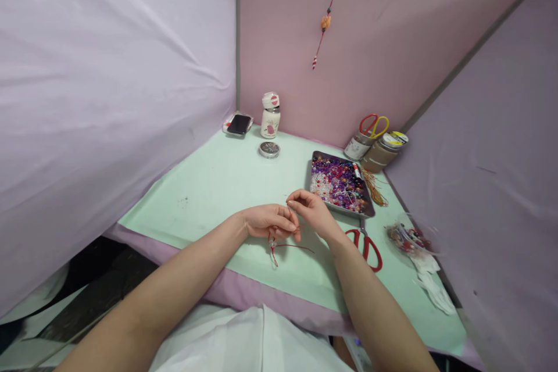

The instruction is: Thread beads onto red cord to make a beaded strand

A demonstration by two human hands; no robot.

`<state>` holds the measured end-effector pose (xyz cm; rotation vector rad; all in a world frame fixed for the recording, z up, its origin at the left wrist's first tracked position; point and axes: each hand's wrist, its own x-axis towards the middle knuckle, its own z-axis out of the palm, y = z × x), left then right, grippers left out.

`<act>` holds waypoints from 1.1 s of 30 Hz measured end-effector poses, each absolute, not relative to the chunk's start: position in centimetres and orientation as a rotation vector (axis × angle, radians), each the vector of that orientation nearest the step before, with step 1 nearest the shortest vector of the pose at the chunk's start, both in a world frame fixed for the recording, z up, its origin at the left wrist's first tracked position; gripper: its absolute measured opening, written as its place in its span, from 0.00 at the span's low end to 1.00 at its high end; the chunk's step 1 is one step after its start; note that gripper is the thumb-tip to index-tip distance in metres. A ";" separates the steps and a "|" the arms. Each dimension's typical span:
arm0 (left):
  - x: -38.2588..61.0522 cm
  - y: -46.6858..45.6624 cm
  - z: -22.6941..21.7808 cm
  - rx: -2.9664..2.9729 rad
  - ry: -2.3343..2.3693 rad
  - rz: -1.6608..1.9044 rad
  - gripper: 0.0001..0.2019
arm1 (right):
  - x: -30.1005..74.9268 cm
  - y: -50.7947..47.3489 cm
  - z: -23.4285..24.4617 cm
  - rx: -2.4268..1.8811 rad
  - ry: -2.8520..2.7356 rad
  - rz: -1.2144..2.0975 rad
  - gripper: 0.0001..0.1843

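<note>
My left hand (274, 221) is closed on a thin red cord, pinching it between thumb and fingers above the table. Below that hand hangs the rest of the cord (295, 246), with a clear bead (272, 242) and a looped lower end; one strand trails to the right. With its fingertips, my right hand (307, 209) pinches the cord's upper part, close to the left fingers. Just behind the right hand is a dark tray (371, 213) full of purple, red and clear beads. Red-handled scissors (368, 250) lie beside my right forearm.
At the back stand a white bottle (270, 122), a round tin (269, 150) and a phone (239, 124). A can with scissors (358, 145) and a jar (381, 154) stand back right. A bag of beads (410, 237) lies right. A beaded cord (326, 23) hangs on the pink wall.
</note>
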<state>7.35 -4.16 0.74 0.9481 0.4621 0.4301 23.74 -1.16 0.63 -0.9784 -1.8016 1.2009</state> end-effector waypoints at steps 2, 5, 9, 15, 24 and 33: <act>7.4 -4.1 0.7 0.941 0.480 0.497 0.09 | 23.9 -1.1 0.7 -1.024 -1.765 1.151 0.08; 7.6 -3.8 0.7 0.928 0.598 0.712 0.09 | 24.4 -0.9 1.1 -1.102 -1.681 1.141 0.13; 7.8 -3.5 0.7 0.932 0.804 0.951 0.11 | 24.7 -0.9 1.4 -1.112 -1.647 1.299 0.18; 8.0 -3.3 0.2 0.967 0.875 1.020 0.10 | 24.4 -1.0 1.2 -1.097 -1.586 1.411 0.15; 8.3 -3.1 0.3 0.878 0.903 1.091 0.12 | 24.1 -0.9 0.5 -1.046 -1.442 1.462 0.16; 8.1 -2.9 0.2 0.826 0.808 1.050 0.11 | 23.8 -1.1 0.1 -1.098 -1.443 1.434 0.16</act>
